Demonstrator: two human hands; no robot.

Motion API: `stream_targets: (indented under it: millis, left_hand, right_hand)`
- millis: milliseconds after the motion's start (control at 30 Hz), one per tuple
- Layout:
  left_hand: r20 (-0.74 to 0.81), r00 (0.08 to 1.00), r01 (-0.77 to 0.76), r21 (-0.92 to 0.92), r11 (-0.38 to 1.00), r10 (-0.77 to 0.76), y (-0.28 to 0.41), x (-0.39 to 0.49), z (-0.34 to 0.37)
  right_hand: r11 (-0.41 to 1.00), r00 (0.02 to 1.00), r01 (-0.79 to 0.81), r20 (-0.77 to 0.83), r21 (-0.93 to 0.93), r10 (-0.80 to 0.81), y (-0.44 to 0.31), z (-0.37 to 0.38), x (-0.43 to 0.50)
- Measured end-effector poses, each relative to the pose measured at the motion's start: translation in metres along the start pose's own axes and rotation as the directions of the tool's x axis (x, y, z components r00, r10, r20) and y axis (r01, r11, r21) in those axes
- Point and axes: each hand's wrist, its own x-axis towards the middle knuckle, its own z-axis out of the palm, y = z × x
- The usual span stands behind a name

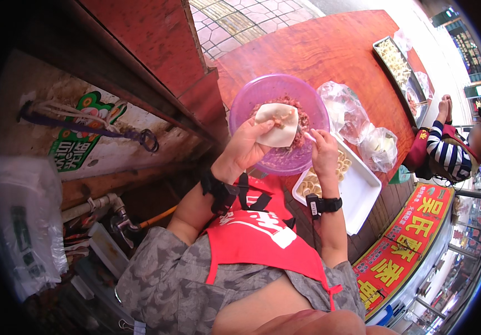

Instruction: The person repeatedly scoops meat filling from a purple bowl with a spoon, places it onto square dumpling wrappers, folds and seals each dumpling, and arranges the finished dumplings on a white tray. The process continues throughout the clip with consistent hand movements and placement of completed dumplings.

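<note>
My left hand holds a square dough wrapper by its left side, above a purple plastic bowl. A little filling lies on the wrapper. The bowl contains raw minced meat. Right of the wrapper, my right hand grips a thin, light-coloured utensil, mostly hidden by the fingers. Under and beside my right forearm is a white tray with several folded dumplings at its left part.
Two clear plastic bags with pale contents lie on the wooden table. A metal tray of dumplings stands at its far end, near another person. A red post rises at left; a metal tap sits below.
</note>
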Motion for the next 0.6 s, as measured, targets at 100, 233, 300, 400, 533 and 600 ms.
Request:
stream_targets:
  millis: [100, 233, 300, 400, 533, 600]
  left_hand:
    - [-0.066, 0.998, -0.006, -0.010, 1.000, 0.005, -0.003, 0.001, 0.003]
    - [-0.035, 0.999, -0.019, 0.048, 0.999, 0.020, -0.013, 0.000, 0.014]
    - [0.017, 1.000, -0.024, 0.039, 0.999, 0.023, -0.017, 0.000, 0.016]
    - [-0.038, 0.998, -0.046, 0.051, 0.998, 0.048, -0.020, 0.000, 0.012]
    - [0.038, 0.998, -0.058, 0.000, 0.998, 0.058, -0.022, 0.000, 0.000]
    - [0.041, 0.997, -0.062, 0.001, 0.998, 0.062, -0.023, -0.001, -0.003]
  right_hand:
    - [0.848, 0.978, -0.203, 0.055, 0.489, 0.202, -0.022, -0.003, 0.009]
    - [0.167, 0.892, -0.413, 0.360, 0.895, 0.273, -0.052, -0.022, 0.024]
    - [0.150, 0.879, -0.418, 0.357, 0.896, 0.316, -0.065, -0.025, 0.032]
    - [0.211, 0.894, -0.377, 0.294, 0.902, 0.339, -0.074, -0.026, 0.038]
    - [0.277, 0.909, -0.336, 0.233, 0.900, 0.347, -0.079, -0.023, 0.040]
    - [0.375, 0.926, -0.293, 0.163, 0.879, 0.341, -0.083, -0.024, 0.040]
